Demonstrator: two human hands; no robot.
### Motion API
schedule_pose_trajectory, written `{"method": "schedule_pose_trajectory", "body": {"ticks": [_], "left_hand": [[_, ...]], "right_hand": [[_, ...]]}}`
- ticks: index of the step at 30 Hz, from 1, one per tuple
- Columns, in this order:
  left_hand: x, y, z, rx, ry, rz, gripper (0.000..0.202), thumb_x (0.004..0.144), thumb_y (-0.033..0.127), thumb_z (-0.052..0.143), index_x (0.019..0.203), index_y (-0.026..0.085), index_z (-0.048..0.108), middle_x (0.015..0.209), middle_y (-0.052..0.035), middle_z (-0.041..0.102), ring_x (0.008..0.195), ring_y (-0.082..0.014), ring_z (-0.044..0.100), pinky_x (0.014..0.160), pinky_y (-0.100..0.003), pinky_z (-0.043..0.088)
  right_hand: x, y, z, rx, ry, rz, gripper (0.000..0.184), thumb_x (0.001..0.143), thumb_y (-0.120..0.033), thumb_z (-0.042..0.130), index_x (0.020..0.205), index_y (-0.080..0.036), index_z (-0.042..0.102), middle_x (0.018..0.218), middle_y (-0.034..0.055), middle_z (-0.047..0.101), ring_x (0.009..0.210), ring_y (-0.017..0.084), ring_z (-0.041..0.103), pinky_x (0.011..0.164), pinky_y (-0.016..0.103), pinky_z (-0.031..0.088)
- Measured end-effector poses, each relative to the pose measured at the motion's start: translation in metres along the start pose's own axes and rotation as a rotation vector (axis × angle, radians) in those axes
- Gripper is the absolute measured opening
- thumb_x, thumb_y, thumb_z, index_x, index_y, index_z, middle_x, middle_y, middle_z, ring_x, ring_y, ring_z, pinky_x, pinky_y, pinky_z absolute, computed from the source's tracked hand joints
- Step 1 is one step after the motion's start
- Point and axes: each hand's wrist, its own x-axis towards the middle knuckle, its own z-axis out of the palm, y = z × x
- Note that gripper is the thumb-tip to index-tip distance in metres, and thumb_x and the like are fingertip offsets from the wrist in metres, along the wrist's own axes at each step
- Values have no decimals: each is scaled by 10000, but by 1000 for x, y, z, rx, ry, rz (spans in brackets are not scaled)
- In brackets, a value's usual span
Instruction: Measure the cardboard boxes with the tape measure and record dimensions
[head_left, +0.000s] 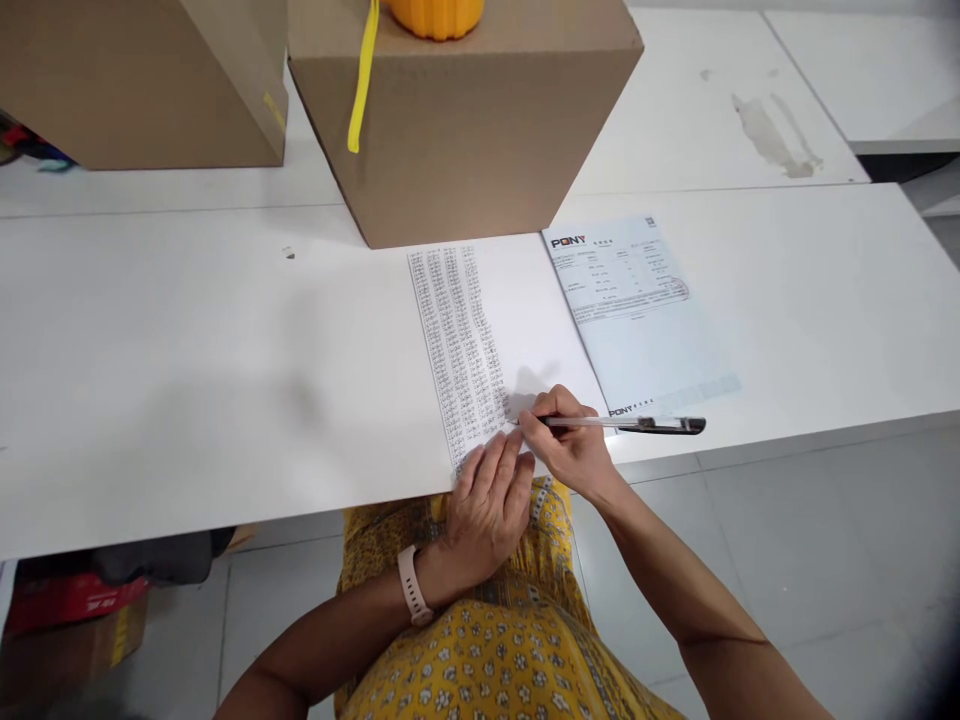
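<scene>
A white sheet (517, 320) printed with dense columns of small text lies on the white table (187, 360), its near corner at the front edge. My left hand (487, 505) rests flat on that corner, fingers stretched out. My right hand (570, 440) pinches a clear pen with a black cap (637, 425), and the pen's tip touches the sheet at the bottom of the printed columns. Just to the right lies a pale blue form (645, 320) headed PONY.
A large cardboard box (465, 130) stands just behind the sheet, with an orange object (436, 15) on top and a yellow strip (363, 80) hanging down. A second box (150, 80) sits at the far left. Boxes and clutter lie under the table at left (75, 600).
</scene>
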Motion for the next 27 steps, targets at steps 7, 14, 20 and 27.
{"method": "schedule_pose_trajectory", "body": {"ticks": [7,14,20,27], "left_hand": [[2,0,1,4,18,-4,352,983,200,510,1284,68,635,1357,-192,692,1314,-295,629,1197,-449,356],[2,0,1,-9,21,-8,350,974,192,512,1277,70,636,1349,-194,696,1304,-298,635,1191,-450,363],[4,0,0,-13,23,-11,340,972,182,516,1262,63,646,1342,-202,698,1311,-297,629,1198,-445,350],[2,0,1,-11,19,-13,345,977,191,512,1273,68,637,1356,-198,691,1318,-296,626,1201,-447,353]], "right_hand": [[0,0,0,-75,-15,-37,241,961,-302,619,771,-240,485,634,-54,458,541,106,390,502,274,319],[3,-6,0,-71,-25,-21,244,939,-278,614,746,-239,471,616,-59,438,504,95,364,466,260,296],[2,-5,1,-58,26,-21,245,937,-280,618,746,-238,470,626,-57,441,525,99,373,488,265,310],[2,-3,0,-84,-2,-40,236,943,-276,618,756,-236,480,628,-54,452,537,100,388,490,262,315]]}}
